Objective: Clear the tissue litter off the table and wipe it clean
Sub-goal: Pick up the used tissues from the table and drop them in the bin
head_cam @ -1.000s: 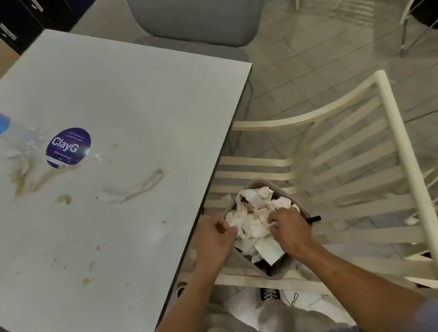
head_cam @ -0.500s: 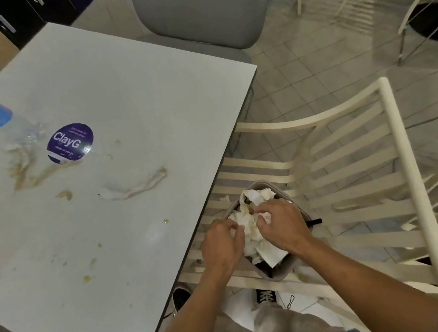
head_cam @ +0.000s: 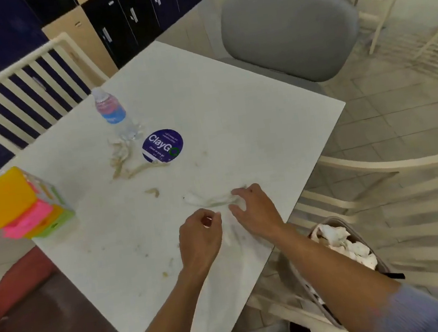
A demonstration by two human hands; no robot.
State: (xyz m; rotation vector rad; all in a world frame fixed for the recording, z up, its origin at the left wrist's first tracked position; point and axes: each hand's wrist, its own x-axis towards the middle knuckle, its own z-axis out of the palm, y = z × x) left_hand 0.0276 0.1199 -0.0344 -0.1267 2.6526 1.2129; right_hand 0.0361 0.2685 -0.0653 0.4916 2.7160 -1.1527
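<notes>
A twisted, stained tissue strip [head_cam: 211, 200] lies on the white table [head_cam: 232, 102] near its right edge. My right hand [head_cam: 256, 211] is spread over the strip's right end, fingertips touching it. My left hand [head_cam: 201, 238] hovers just left of it, fingers loosely curled with nothing in them. More stained tissue shreds [head_cam: 125, 161] lie beside a round purple sticker [head_cam: 162, 146], and a small scrap [head_cam: 153, 192] sits between. A grey bin [head_cam: 328, 222] full of crumpled tissues [head_cam: 343, 244] stands on the white slatted chair, under my right forearm.
A water bottle [head_cam: 112, 113] stands at the far left of the table. A colourful box [head_cam: 22, 203] sits at the left edge. A grey chair [head_cam: 288, 25] is behind the table, a white slatted chair [head_cam: 380, 172] to the right. Small brown smears dot the tabletop.
Both hands have left the bin of tissues and moved up and left onto the table, to the twisted tissue strip. The view has swung up and left, so the table fills more of it.
</notes>
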